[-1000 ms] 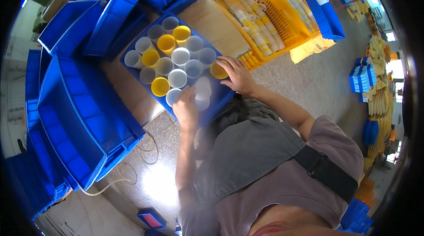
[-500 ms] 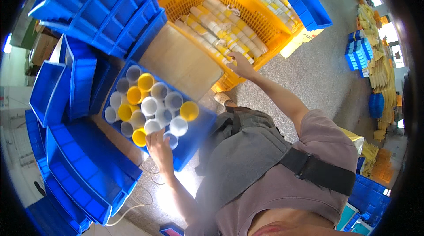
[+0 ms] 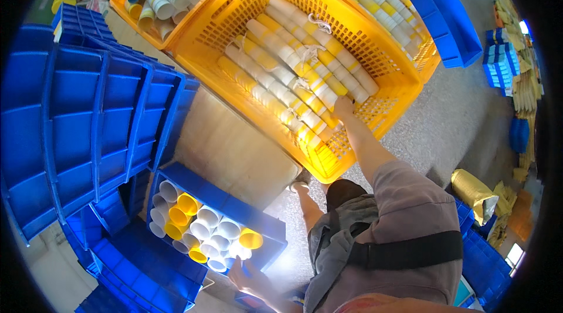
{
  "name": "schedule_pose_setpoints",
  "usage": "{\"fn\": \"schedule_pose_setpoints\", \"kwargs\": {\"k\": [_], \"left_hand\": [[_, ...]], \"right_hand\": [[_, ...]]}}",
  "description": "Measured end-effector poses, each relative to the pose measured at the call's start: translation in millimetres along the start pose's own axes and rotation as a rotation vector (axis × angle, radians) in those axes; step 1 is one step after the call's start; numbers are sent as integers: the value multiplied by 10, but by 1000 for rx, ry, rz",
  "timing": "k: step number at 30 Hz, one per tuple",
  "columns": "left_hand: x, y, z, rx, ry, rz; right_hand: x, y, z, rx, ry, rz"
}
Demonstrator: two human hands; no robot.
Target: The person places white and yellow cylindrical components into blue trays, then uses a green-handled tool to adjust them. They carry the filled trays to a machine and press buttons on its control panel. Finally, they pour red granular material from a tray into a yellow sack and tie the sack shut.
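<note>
Cup stacks point(image 3: 316, 83) in far yellow crate point(image 3: 202, 58), right hand point(image 3: 343, 110) at near ends; left hand point(image 3: 246, 276) beside cups point(image 3: 227, 228) in near blue bin point(image 3: 217, 193); both grasps indeterminable.

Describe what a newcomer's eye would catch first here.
Probably the yellow perforated crate at upper centre, with white-and-yellow cup stacks lying inside and the right hand among them. Next, the blue bin at lower left, its cups mouth-up near the left hand. Stacked blue bins dominate the left side.
</note>
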State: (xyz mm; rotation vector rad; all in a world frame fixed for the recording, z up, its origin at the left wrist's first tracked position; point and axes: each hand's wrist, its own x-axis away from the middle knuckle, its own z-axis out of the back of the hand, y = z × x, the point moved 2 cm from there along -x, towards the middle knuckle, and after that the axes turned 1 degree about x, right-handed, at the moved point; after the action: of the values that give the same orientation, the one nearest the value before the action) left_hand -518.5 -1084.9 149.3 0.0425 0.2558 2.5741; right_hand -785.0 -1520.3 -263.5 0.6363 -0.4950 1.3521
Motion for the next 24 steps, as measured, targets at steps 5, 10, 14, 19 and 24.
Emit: {"fn": "schedule_pose_setpoints", "kwargs": {"k": [5, 10, 14, 19, 24], "left_hand": [[35, 251, 41, 195, 83, 13], [-205, 631, 114, 372, 128, -112], [-401, 831, 373, 473, 252, -357], [-629, 962, 782, 737, 304, -482], [-951, 841, 1361, 1493, 292, -435]], "right_hand": [[753, -222, 553, -575, -261, 556], [1752, 16, 1257, -868, -115, 445], [2493, 468, 1486, -904, 279, 594], [3325, 973, 1419, -782, 627, 849], [4445, 1379, 1217, -669, 619, 1239]]}}
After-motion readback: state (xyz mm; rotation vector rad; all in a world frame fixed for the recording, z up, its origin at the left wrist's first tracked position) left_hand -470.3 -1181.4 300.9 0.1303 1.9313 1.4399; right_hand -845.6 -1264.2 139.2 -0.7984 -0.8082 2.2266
